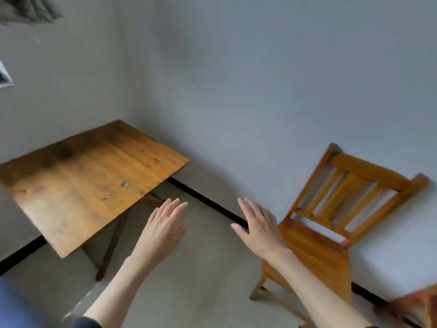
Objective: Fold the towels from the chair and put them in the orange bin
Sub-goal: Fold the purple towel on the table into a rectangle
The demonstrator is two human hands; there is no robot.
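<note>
Both hands are hovering in mid-air with fingers straight and holding nothing, the left hand (163, 229) near the wooden table (78, 185) and the right hand (259, 229) in front of the wooden chair (331, 233). The chair is standing against the wall, its seat showing bare wood, its lower legs partly hidden behind the right forearm. An orange-brown object (423, 301) is being cut off at the lower right edge, too blurred to identify.

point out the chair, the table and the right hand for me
chair (314, 254), head view, on the bare wooden seat
table (89, 176), head view, on the bare middle of the wooden top
right hand (260, 227), head view, on the back of the hand, fingers straight and holding nothing
</note>
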